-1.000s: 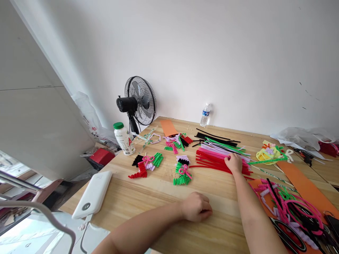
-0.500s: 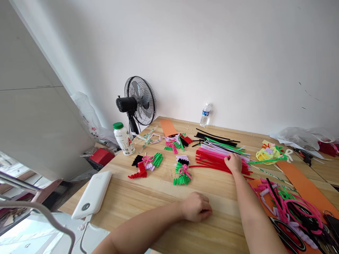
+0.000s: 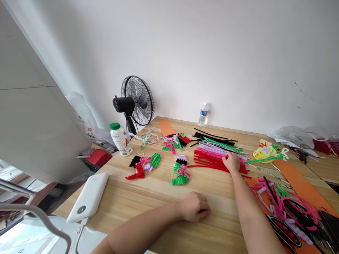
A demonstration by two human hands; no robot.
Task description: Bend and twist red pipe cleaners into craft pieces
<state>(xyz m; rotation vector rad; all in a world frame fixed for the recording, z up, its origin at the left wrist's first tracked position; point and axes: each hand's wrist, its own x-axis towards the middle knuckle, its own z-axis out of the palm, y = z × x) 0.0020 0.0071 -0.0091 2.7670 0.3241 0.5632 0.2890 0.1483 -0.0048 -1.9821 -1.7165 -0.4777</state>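
My right hand point(image 3: 231, 162) rests on the spread bundle of pipe cleaners, its fingers closed at the red pipe cleaners point(image 3: 208, 159). Its fingertips are partly hidden, so how many it grips is unclear. Lilac pipe cleaners point(image 3: 209, 148) lie just behind the red ones, with green and black pipe cleaners point(image 3: 215, 138) further back. Nearer to me, my left hand point(image 3: 194, 207) lies on the wooden table point(image 3: 148, 204) as a loose fist, with nothing visible in it. Coiled pipe-cleaner pieces with pink bows point(image 3: 182, 170) sit left of the bundle, in several colours.
A yellow pipe-cleaner flower point(image 3: 265, 154) lies right of the bundle. Scissors point(image 3: 284, 231) and tangled pink pieces point(image 3: 280, 203) crowd the near right. At left are a white power bank point(image 3: 88, 197), a green-capped bottle point(image 3: 121, 141) and a fan point(image 3: 137, 100); a water bottle point(image 3: 203, 114) stands behind.
The whole scene has shifted slightly left in view. Both hands keep nearly the same places on the table, and nothing has visibly been picked up or let go.
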